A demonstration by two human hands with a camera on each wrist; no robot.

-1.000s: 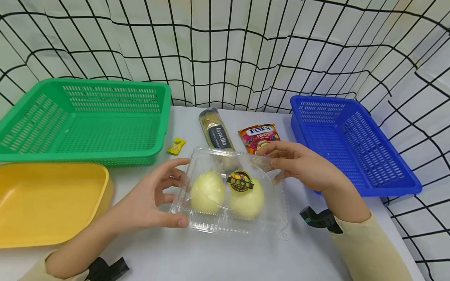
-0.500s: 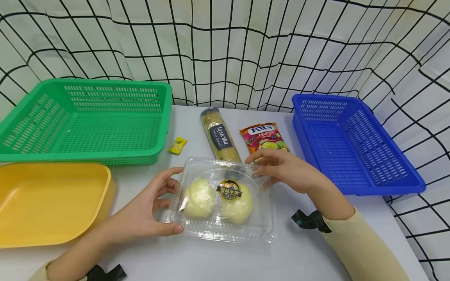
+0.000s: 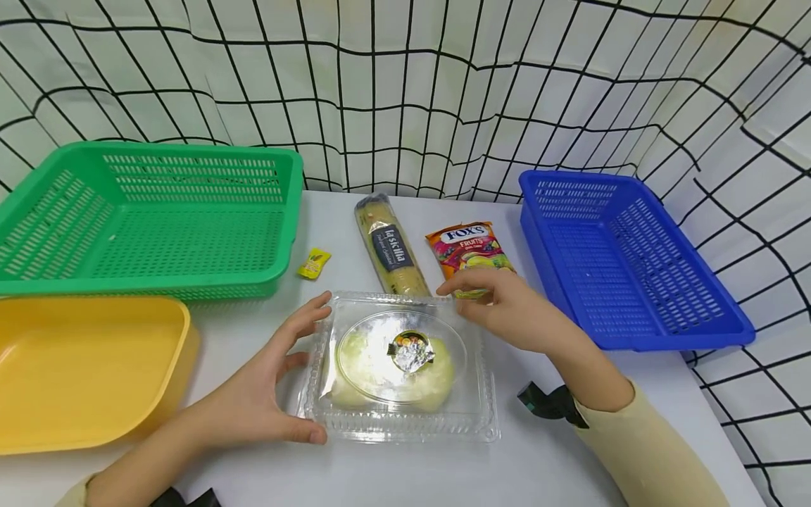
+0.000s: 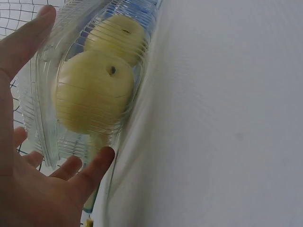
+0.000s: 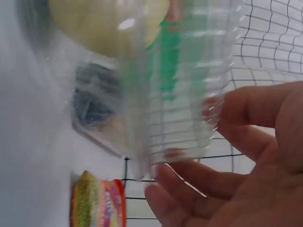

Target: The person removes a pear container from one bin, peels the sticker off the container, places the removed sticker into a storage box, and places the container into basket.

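Observation:
A clear plastic clamshell container (image 3: 478, 412) with two pale yellow round fruits (image 3: 434, 373) inside lies on the white table. On its lid is a round sticker (image 3: 410, 351), partly glaring. My left hand (image 3: 266, 387) spans the container's left side, thumb by the front corner and fingers spread towards the back one. In the left wrist view its fingertips (image 4: 108, 153) lie right beside the clear wall. My right hand (image 3: 507, 310) pinches the back right corner. The right wrist view shows its fingers (image 5: 165, 182) at the ribbed edge.
Behind the container lie a long "la sicilia" packet (image 3: 391, 246), a Fox's candy bag (image 3: 469, 246) and a small yellow sachet (image 3: 314, 263). A green basket (image 3: 288, 232) and a yellow tray (image 3: 180, 352) stand left, a blue basket (image 3: 551, 260) right. Black mesh (image 3: 374, 109) encloses the back.
The container has come down flatter onto the table and nearer to me, shifting slightly left. Both hands moved with it, and more of the long packet shows behind it.

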